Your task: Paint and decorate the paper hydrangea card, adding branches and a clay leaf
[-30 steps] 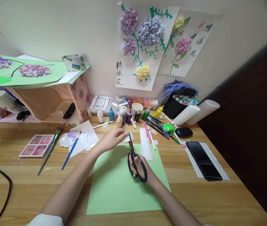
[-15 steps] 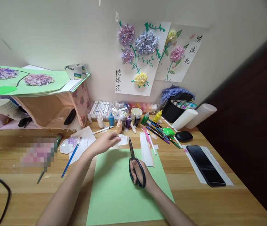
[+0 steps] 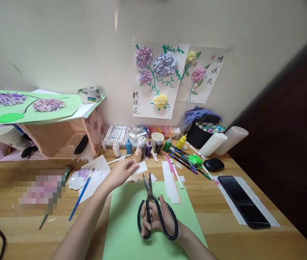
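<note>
My left hand (image 3: 123, 172) pinches a small piece of white paper (image 3: 142, 167) between thumb and fingers, past the far edge of the green sheet (image 3: 126, 220). In my right hand (image 3: 157, 216) is a pair of black-handled scissors (image 3: 150, 193), held over the sheet. Their blades are spread a little and point away from me, apart from the paper. My right fingers pass through the handle loops. Strips of white paper (image 3: 169, 182) lie across the sheet's far right corner.
Behind my hands stand several paint bottles (image 3: 129, 147) and a paper cup (image 3: 157, 140). Pens (image 3: 184, 164) lie to their right. A phone (image 3: 242, 202) rests at the right. On the left are a paint palette (image 3: 74, 182) and a blue brush (image 3: 81, 195).
The scissors have gone from closed to open and come slightly nearer to me. My left hand still holds the paper piece. The whole view has tilted upward.
</note>
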A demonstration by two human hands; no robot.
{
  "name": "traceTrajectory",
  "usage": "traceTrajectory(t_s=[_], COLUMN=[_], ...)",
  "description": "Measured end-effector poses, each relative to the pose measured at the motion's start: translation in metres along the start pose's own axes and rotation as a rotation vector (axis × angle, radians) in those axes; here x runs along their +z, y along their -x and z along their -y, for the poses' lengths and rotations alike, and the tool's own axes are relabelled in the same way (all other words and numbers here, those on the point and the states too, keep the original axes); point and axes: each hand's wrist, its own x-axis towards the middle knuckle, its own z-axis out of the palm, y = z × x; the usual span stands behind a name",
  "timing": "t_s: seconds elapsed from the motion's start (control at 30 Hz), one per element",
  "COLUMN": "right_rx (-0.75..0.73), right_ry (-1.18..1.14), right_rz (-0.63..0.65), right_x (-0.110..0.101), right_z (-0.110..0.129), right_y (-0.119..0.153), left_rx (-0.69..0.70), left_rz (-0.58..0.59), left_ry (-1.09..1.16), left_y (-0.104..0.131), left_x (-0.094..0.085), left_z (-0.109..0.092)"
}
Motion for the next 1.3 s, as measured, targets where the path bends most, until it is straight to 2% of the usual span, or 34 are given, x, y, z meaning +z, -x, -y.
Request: traceTrajectory(t_s=[0.13, 0.33, 0.7, 0.93, 1.13, 1.3], right_rx=[-0.063, -0.123, -0.147, -0.18, -0.158, -0.156], right_ry=[0.079, 0.18, 0.271, 0.296, 0.277, 0.347], right_rz=[-0.05, -0.17, -0.208, -0.189, -0.262, -0.355], right_x=[-0.003, -0.006, -0.002, -0.005, 0.003, 0.004], right_z=[0.0, 0.0, 0.005, 0.003, 0.004, 0.006], right_y=[-0.003, -0.001, 0.005, 0.005, 0.003, 0.004], left_rx=[0.011, 0.036, 0.065, 0.06, 0.052, 0.047], left_rz=[-0.02, 0.027, 0.036, 0.034, 0.029, 0.011], left_ry=[-0.032, -0.041, -0.069, -0.077, -0.074, -0.061], left_y=[-0.002, 0.0, -0.001, -0.002, -0.003, -0.003], left_x=[0.006, 0.016, 0.028, 0.029, 0.027, 0.027], left_z=[-0.002, -0.006, -0.005, -0.007, -0.008, -0.008])
